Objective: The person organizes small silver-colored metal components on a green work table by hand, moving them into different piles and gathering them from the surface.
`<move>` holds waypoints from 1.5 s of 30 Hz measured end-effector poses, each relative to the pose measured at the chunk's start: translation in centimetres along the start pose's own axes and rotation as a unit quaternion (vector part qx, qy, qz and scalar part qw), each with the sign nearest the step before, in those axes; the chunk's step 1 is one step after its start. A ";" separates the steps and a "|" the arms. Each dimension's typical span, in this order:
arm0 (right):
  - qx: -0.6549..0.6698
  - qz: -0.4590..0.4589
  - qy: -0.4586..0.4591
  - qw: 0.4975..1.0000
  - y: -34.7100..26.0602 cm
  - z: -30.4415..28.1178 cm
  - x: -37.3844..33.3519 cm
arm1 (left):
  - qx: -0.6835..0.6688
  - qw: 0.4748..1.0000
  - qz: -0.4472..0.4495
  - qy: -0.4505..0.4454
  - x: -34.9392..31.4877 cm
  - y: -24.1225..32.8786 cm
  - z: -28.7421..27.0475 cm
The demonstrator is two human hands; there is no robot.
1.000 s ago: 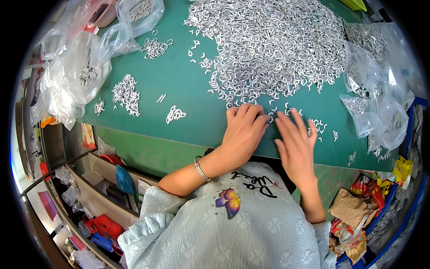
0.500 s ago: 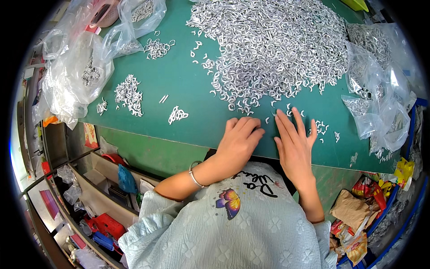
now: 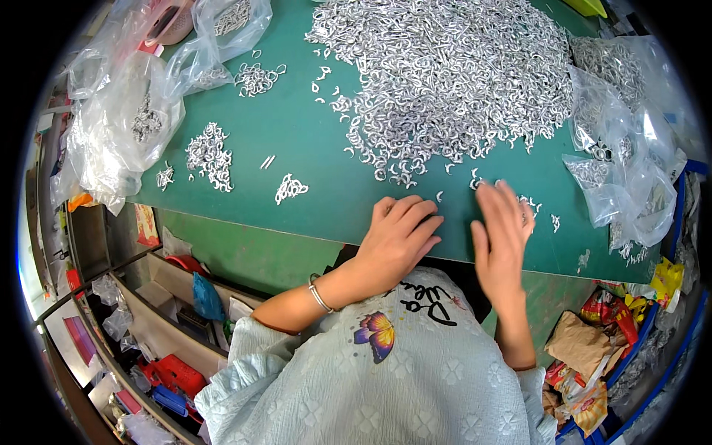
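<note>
Table (image 3: 311, 148) edge sits close under your hands: the big heap of silver metal hooks (image 3: 452, 74) lies beyond. Left hand (image 3: 397, 237) rests flat, open; right hand (image 3: 503, 230), blurred, seems open over stray hooks (image 3: 528, 204), which a sweep could knock off.

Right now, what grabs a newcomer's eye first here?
The huge heap of small silver metal hooks spread across the far half of the green table. Next, the two bare hands at the near edge: the left hand lies flat by a few stray hooks, the right hand is motion-blurred over others. Clear plastic bags of more hooks crowd both sides.
</note>
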State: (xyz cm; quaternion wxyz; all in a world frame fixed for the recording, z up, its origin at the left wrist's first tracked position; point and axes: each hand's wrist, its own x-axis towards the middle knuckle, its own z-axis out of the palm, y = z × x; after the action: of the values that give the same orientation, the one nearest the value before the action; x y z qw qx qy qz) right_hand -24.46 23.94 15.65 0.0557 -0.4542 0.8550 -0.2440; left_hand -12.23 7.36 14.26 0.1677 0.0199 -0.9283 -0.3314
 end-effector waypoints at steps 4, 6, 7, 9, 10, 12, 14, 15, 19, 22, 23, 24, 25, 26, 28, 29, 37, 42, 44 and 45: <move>-0.073 0.020 -0.042 0.996 0.0 -0.2 0.2 | -0.001 1.000 0.009 -0.008 -0.1 -0.4 0.3; -0.053 0.023 -0.088 0.994 -0.8 -0.5 -0.6 | 0.001 1.000 0.003 -0.010 -0.3 -0.7 0.0; -0.029 0.023 -0.069 0.997 -0.7 -0.6 -0.7 | 0.002 1.000 -0.002 -0.012 -0.6 -0.8 -0.2; 0.017 0.022 -0.032 0.999 -0.1 -0.8 -0.7 | 0.005 1.000 -0.007 -0.010 -0.6 -0.9 -0.2; -0.006 0.031 -0.021 0.999 0.0 -0.6 -0.3 | 0.007 1.000 -0.006 -0.006 -0.6 -0.9 -0.1; -0.023 0.017 -0.053 0.998 -0.6 -0.2 -0.7 | 0.003 1.000 -0.010 0.001 -0.6 -0.7 0.0; -0.020 0.002 -0.090 0.996 -1.5 0.0 -1.3 | -0.007 1.000 -0.018 0.012 -0.4 -0.4 0.1; -0.001 -0.010 -0.095 0.995 -1.6 -0.1 -1.6 | -0.010 1.000 -0.019 0.016 -0.2 -0.3 0.1; 0.029 -0.020 -0.071 0.997 -1.4 -0.6 -1.0 | -0.018 0.999 -0.028 0.029 0.3 0.1 0.3; 0.031 -0.005 -0.052 0.998 -0.8 -0.4 -0.5 | -0.014 0.999 -0.035 0.031 0.3 0.2 0.4; 0.049 -0.016 -0.070 0.996 -0.9 -0.5 -0.7 | -0.011 0.999 -0.037 0.032 0.3 0.1 0.3; 0.067 -0.027 -0.088 0.994 -1.1 -0.8 -1.1 | -0.010 0.999 -0.042 0.033 0.4 0.0 0.2; 0.085 -0.037 -0.106 0.990 -1.2 -1.0 -1.3 | -0.010 0.998 -0.048 0.034 0.3 0.0 0.1; 0.102 -0.034 -0.070 0.992 -1.4 -1.2 -1.1 | -0.009 0.998 -0.053 0.035 0.2 0.0 0.1; 0.126 -0.013 0.006 0.992 -0.3 -1.1 -1.0 | -0.013 0.998 -0.052 0.030 0.3 0.0 0.1; 0.138 -0.004 0.044 0.989 0.1 -1.0 -0.9 | -0.015 0.998 -0.052 0.028 0.2 0.0 0.1; 0.046 0.001 0.083 0.996 -0.4 0.4 2.2 | 0.013 0.998 -0.058 0.037 1.4 0.8 0.9; -0.090 -0.033 0.014 0.995 -0.3 1.3 2.1 | 0.089 0.994 -0.053 0.025 1.0 -0.3 0.8; -0.084 -0.023 -0.021 0.996 -1.0 0.4 1.0 | 0.086 0.994 -0.060 0.035 1.1 -0.4 0.1; -0.082 -0.017 -0.038 0.996 -1.2 -0.1 0.4 | 0.082 0.994 -0.066 0.039 1.1 -0.5 -0.1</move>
State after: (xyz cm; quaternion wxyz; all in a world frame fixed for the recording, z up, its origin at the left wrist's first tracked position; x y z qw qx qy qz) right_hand -23.79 23.06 16.33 0.0465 -0.4810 0.8613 -0.1570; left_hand -13.25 6.72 14.31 0.1792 0.1078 -0.9417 -0.2636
